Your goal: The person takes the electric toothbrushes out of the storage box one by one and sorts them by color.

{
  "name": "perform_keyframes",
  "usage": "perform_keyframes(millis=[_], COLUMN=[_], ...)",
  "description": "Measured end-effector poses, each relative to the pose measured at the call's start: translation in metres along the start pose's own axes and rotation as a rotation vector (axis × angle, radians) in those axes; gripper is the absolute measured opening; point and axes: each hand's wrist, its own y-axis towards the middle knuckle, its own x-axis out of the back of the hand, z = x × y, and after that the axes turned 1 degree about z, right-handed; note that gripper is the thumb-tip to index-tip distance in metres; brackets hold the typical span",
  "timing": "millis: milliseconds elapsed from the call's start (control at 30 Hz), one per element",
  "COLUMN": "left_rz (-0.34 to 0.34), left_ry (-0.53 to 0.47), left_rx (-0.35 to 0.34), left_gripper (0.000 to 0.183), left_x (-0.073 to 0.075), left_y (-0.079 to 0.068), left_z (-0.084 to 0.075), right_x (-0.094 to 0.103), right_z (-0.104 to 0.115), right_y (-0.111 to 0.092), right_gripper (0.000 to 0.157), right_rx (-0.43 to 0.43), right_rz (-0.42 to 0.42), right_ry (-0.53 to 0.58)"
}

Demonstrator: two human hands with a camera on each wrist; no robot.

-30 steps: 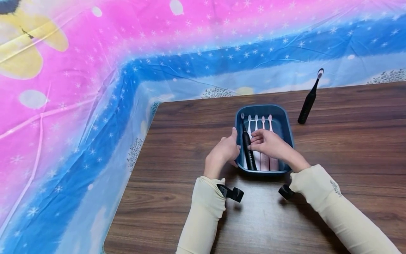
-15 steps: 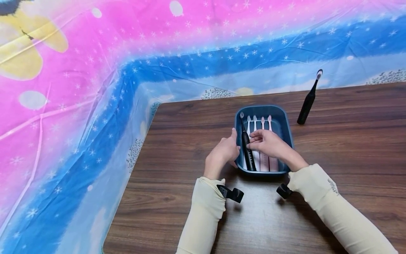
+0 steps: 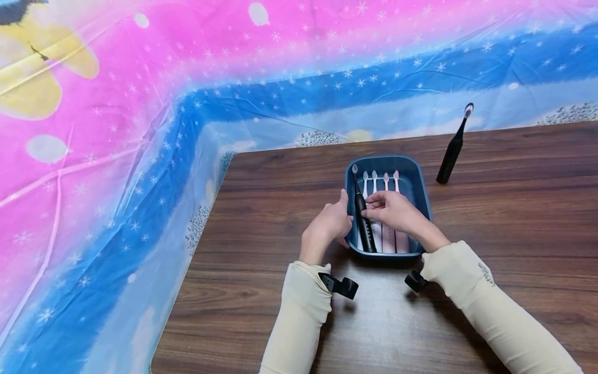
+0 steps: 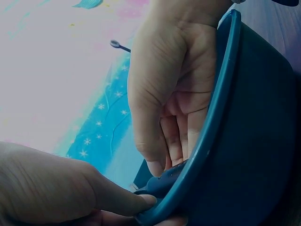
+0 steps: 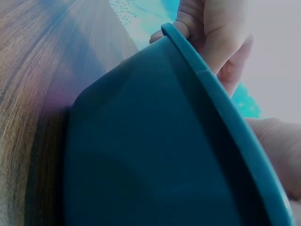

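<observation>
A dark blue plastic box (image 3: 424, 182) stands on the table. My left hand (image 3: 327, 224) grips its left wall, thumb over the rim and fingers outside, as the left wrist view shows. Inside, along that wall, lies a black electric toothbrush (image 3: 368, 236), head pointing away from me. My right hand (image 3: 397, 212) reaches in over the right side and holds the handle between thumb and fingers. In the left wrist view the thumb meets the black handle (image 4: 165, 181). White toothbrushes (image 3: 374, 176) and pink toothbrushes (image 3: 402, 241) lie beside it, partly under my right hand.
Another black electric toothbrush (image 3: 451, 158) stands upright on the table, right of the box and further back. The wood-grain table (image 3: 252, 208) meets a pink and blue patterned cloth (image 3: 261, 98) along its back and left edges. Black wrist cameras (image 3: 343, 286) hang below both sleeves.
The black toothbrush in the box has shifted very slightly left, together with my right hand. My left hand keeps its grip on the box wall.
</observation>
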Motion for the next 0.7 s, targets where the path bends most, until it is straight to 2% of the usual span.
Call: perform_keyframes(millis=[333, 567, 700], left_rz=[0.003, 0.009, 0.006], left_ry=[0.004, 0.016, 0.025], left_rx=[-0.01, 0.001, -0.008], left_gripper=[0.069, 0.069, 0.069], left_x=[0.0008, 0.0015, 0.0012], left_y=[-0.0003, -0.0004, -0.0005], left_z=[0.0004, -0.0003, -0.0005], right_x=[-0.0003, -0.0035, -0.005], right_z=[-0.0018, 0.0004, 0.004], right_y=[0.0026, 0.0043, 0.0052], right_gripper=[0.047, 0.052, 0.05], right_rx=[-0.004, 0.007, 0.001], right_rz=[0.004, 0.0, 0.006], right_ry=[-0.001, -0.051, -0.064])
